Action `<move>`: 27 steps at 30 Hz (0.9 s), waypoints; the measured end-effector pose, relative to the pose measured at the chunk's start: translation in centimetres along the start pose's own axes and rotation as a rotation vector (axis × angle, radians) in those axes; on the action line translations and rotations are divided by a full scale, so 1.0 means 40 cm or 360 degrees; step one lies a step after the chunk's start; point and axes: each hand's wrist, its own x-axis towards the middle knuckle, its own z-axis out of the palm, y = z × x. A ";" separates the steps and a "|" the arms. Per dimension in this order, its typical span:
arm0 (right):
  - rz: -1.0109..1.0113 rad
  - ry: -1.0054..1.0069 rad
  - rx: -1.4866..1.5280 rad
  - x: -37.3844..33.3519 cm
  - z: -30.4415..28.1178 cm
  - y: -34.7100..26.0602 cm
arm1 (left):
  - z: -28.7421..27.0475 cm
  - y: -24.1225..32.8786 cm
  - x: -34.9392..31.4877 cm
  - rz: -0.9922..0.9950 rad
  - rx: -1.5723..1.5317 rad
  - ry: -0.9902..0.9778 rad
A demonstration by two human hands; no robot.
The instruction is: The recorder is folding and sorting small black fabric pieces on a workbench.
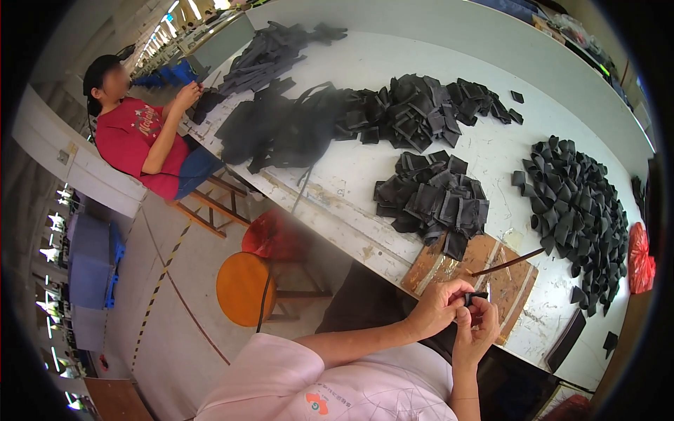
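My left hand [441,304] and my right hand [479,325] meet over the near edge of the worktable, fingers pinched. Between their fingertips is a small black fabric piece [477,297], partly hidden by the fingers. Just beyond them lies a worn brown wooden board [518,277], with a thin brown stick [509,262] slanting up over it. A heap of flat, square black fabric pieces [439,196] reaches the board's far edge. To the right spreads a big pile of curled black fabric pieces [579,210].
More black pieces [421,105] and dark strips [263,56] cover the far table [379,52]. A co-worker in red [140,140] sits at the left, hands raised. An orange round stool [243,288] stands below the table edge. A red plastic bag [640,259] hangs at the right.
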 end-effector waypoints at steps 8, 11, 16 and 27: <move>0.0011 -0.0001 -0.0181 0.003 0.011 0.023 | 0.008 -0.017 0.001 -0.0007 -0.0052 0.0011; -0.0058 0.0021 -0.0261 0.007 0.015 0.024 | 0.016 -0.017 0.001 0.0058 0.0050 0.0128; -0.0112 0.0111 -0.0356 0.002 0.015 0.032 | 0.008 -0.002 -0.007 0.0268 0.0323 0.0250; 0.0419 0.0015 0.0236 -0.005 0.016 0.061 | 0.028 -0.033 -0.003 -0.0138 -0.0283 0.0204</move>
